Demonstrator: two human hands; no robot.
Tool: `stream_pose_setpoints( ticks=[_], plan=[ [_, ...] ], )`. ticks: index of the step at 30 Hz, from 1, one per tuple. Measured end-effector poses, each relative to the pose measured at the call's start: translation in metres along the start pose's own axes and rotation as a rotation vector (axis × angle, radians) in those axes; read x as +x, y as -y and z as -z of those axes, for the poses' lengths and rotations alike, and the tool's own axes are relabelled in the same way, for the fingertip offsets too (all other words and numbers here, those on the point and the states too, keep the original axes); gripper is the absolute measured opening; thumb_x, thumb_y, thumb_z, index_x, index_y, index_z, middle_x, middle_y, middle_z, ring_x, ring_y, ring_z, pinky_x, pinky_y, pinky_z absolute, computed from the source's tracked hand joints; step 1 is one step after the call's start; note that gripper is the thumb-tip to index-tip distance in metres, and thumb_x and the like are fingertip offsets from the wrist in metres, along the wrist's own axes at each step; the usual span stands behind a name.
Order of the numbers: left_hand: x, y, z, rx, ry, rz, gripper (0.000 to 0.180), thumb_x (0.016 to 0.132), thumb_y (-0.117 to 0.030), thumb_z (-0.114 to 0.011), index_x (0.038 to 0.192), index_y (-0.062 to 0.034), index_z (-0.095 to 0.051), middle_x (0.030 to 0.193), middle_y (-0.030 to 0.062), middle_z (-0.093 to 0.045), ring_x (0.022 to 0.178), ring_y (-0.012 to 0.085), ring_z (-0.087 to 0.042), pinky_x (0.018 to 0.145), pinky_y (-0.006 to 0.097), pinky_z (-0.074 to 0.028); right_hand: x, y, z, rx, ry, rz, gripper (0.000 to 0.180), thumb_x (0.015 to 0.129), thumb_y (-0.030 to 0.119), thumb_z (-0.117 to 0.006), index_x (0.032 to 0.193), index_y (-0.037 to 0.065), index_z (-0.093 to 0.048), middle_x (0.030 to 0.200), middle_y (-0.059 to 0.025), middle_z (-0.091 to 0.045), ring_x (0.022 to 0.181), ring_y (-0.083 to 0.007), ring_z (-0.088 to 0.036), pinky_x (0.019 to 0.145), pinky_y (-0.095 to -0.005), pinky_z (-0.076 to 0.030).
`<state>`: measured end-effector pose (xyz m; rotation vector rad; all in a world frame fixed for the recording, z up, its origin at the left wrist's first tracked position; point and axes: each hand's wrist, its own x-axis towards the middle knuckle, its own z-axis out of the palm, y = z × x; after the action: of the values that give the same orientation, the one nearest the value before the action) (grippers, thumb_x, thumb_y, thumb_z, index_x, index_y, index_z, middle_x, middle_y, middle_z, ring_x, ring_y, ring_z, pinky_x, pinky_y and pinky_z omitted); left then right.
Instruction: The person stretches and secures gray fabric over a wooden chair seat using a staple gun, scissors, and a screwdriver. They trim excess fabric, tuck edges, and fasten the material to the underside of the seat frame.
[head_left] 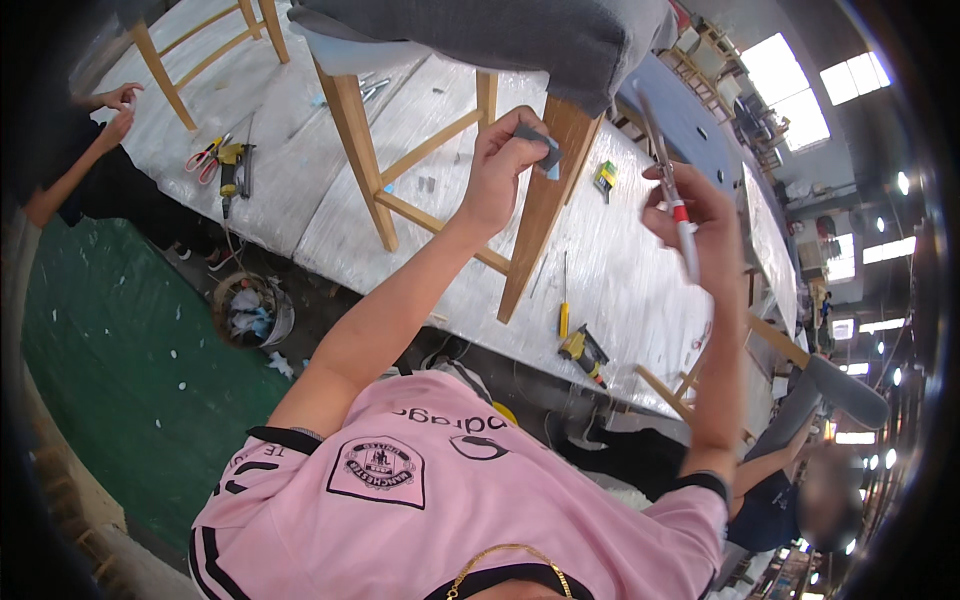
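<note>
Left hand [497, 168] pinches a grey scrap [545, 148]; right hand [708, 215] grips scissors [667, 175]. A chair [545, 220] stands on the shiny table [335, 225]; green floor [120, 330] left, windows [785, 85] right.

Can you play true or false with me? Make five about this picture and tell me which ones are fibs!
1. The left hand pinches a small grey piece. True.
2. The right hand is empty. False: it holds a long tool with a red band.
3. A yellow-handled screwdriver lies on the table. True.
4. The bucket stands on the table. False: it is down on the floor.
5. The big seat has a grey cover. True.
</note>
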<state>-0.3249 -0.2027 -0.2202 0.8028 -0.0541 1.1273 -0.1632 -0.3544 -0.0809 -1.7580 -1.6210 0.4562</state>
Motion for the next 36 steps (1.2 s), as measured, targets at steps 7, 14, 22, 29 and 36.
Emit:
stream_pose_setpoints(
  ticks=[7, 14, 22, 29, 36],
  plan=[
    [0.015, -0.007, 0.018, 0.048, 0.042, -0.012, 0.004, 0.082, -0.008, -0.056, 0.081, -0.0052, -0.053, 0.076, 0.0004, -0.05, 0.072, 0.0091, -0.051, 0.069, 0.027, -0.046, 0.031, -0.051, -0.131, 0.579, -0.568, -0.045, 0.056, 0.088, 0.013, -0.084, 0.136, 0.0, -0.056, 0.114, -0.0122, -0.074, 0.098, -0.0124, -0.069, 0.083, -0.0256, -0.056],
    [0.026, -0.009, 0.035, -0.021, 0.075, 0.043, 0.009, 0.084, -0.014, -0.054, 0.081, -0.005, -0.054, 0.075, 0.002, -0.051, 0.069, 0.0109, -0.048, 0.062, 0.029, -0.042, 0.027, -0.069, -0.164, 0.615, -0.641, -0.001, 0.058, 0.087, 0.018, -0.086, 0.135, 0.0, -0.056, 0.12, -0.0162, -0.073, 0.1, -0.0124, -0.068, 0.084, -0.0257, -0.054],
    [0.088, 0.1, 0.094, -0.463, 0.033, 0.477, 0.03, 0.1, -0.032, -0.052, 0.099, -0.0033, -0.06, 0.093, 0.0118, -0.067, 0.079, 0.0228, -0.065, 0.07, 0.037, -0.056, 0.028, -0.072, -0.133, 0.668, -0.442, -0.025, 0.052, 0.089, 0.018, -0.084, 0.13, 0.0, -0.058, 0.109, -0.013, -0.076, 0.088, -0.0109, -0.069, 0.076, -0.0252, -0.055],
    [0.076, 0.075, 0.049, -0.096, 0.21, 0.47, 0.024, 0.101, -0.019, -0.058, 0.114, 0.0007, -0.061, 0.117, 0.0099, -0.067, 0.104, 0.0226, -0.069, 0.091, 0.032, -0.058, 0.066, -0.117, -0.134, 0.744, -0.653, -0.065, 0.042, 0.091, 0.015, -0.081, 0.125, 0.001, -0.06, 0.099, -0.0093, -0.075, 0.076, -0.0117, -0.07, 0.061, -0.0252, -0.056],
    [0.088, 0.088, 0.12, -0.327, 0.149, 0.536, 0.029, 0.104, -0.029, -0.058, 0.119, -0.0046, -0.06, 0.112, 0.008, -0.064, 0.099, 0.0173, -0.067, 0.083, 0.031, -0.06, 0.112, -0.102, -0.157, 0.679, -0.589, -0.157, 0.049, 0.084, 0.021, -0.089, 0.119, 0.0, -0.063, 0.091, -0.0054, -0.073, 0.073, -0.0078, -0.063, 0.062, -0.0245, -0.05]
  ],
)
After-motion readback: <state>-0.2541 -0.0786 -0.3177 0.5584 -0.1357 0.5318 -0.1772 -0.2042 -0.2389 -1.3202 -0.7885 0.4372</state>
